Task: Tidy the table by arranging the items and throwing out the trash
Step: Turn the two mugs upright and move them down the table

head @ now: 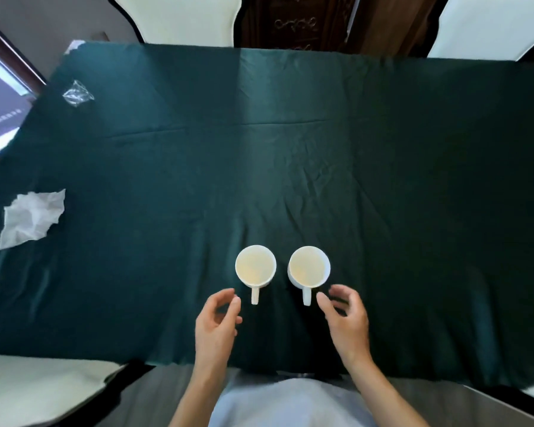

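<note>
— Where are the mugs?
— Left white mug (255,266) and right white mug (309,267) stand side by side, handles toward the person.
— The hands?
— Left hand (218,322) and right hand (346,318) hover loosely spread, holding nothing.
— Trash?
— Crumpled tissue (31,218) at left; farther off, possibly clear plastic wrap (77,94).

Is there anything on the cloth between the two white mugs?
No. In the head view only bare green tablecloth shows between the left mug and the right mug.
</note>
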